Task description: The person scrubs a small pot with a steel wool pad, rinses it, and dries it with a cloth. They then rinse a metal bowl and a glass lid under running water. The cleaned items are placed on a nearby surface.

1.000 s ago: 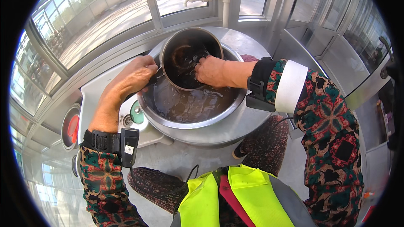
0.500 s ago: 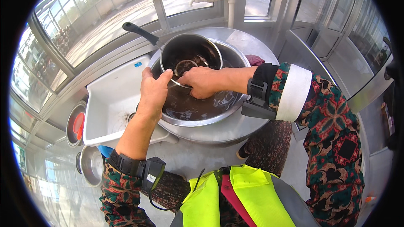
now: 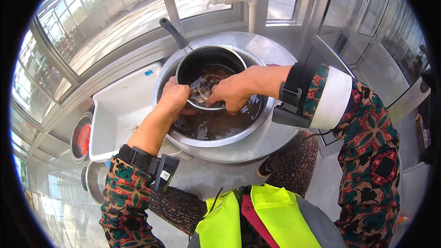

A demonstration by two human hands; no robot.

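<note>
A saucepan [image 3: 209,56] with a black handle sits tilted in a wide metal basin [image 3: 216,143] of brown water [image 3: 206,126]. My left hand [image 3: 173,97] is closed on the pan's near-left rim, with some fingers under it. My right hand [image 3: 233,91] reaches over the near-right rim, its fingertips pressing a small greyish, rough pad-like thing [image 3: 200,91] against the inside. What that thing is, I cannot make out clearly. Brown water lies in the pan, around the fingers.
The basin stands on a round metal stand [image 3: 271,50]. To its left is a white sink-like tub [image 3: 110,110]. Beyond it sit a metal pot with a red item [image 3: 84,135] and another pot [image 3: 95,181]. A tap [image 3: 223,0] with a blue lever is behind, before glass windows.
The saucepan has shifted right and lower into the basin, its handle swinging upright, and brown water now shows inside. Both hands have moved along with it.
</note>
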